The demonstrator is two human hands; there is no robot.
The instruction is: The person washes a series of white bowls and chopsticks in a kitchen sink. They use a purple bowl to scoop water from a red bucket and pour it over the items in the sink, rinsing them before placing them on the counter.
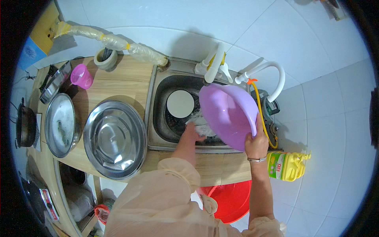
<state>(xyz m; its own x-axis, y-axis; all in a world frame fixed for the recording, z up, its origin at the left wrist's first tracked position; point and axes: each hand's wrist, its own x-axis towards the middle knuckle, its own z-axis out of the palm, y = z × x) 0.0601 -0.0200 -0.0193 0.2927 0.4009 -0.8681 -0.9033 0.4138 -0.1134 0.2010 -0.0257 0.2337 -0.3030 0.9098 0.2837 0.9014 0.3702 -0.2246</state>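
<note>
My right hand (257,141) grips the rim of a purple plastic basin (228,115), which is tilted over the right part of the steel sink (150,124). Low in the sink, my left hand (194,131) is beside pale, shiny material or running water (204,126) that is too blurred to tell apart; whether the hand holds anything is unclear. A round white disc, perhaps a plate or lid (180,104), lies in the sink beyond my left hand. The white faucet (215,63) stands at the back, its spout end close to the basin's rim.
Left of the sink are a large steel basin (115,139), another steel basin (60,126), a pink cup (82,76) and a stone mortar (105,59). A yellow hose (260,112) and a yellow detergent jug (285,166) are at right. A red tub (231,201) stands below the counter.
</note>
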